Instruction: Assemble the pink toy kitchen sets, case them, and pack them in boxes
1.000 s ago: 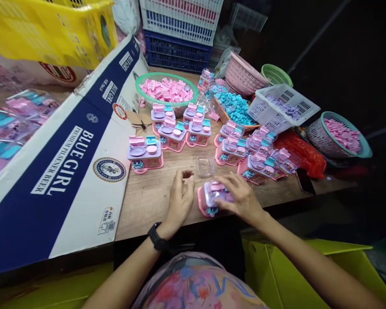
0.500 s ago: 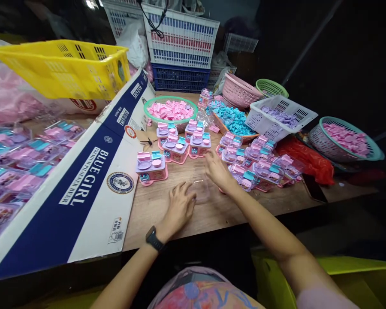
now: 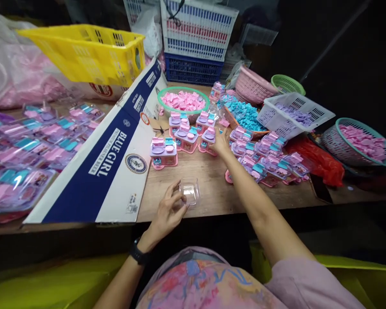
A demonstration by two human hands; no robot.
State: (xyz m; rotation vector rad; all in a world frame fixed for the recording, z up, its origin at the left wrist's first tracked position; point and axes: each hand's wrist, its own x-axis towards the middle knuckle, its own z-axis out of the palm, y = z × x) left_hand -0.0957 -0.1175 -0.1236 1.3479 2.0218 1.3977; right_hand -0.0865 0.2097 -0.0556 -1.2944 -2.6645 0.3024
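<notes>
My left hand (image 3: 170,211) is at the table's front, its thumb and curled fingers gripping the left edge of a clear plastic cover (image 3: 192,191). Farther forward, my right hand (image 3: 221,142) has its fingers round the right side of a small toy kitchen counter (image 3: 207,136), pink below and lilac on top; the hand partly hides that side. Close beside it stand more uncovered toy counters (image 3: 186,136), and another toy counter (image 3: 164,151) sits apart at the left. Right of my forearm are several toy counters with clear covers (image 3: 251,165).
A blue-and-white carton panel (image 3: 116,171) slants along the left, with covered toys (image 3: 41,146) beyond it. Behind are a basket of pink pieces (image 3: 183,101), turquoise pieces (image 3: 244,116), a white basket (image 3: 292,113) and stacked crates (image 3: 196,34). A red bag (image 3: 321,161) lies right.
My right hand has moved forward onto a toy counter. My left hand now grips the clear cover, which sits more upright in view. The camera view has shifted.
</notes>
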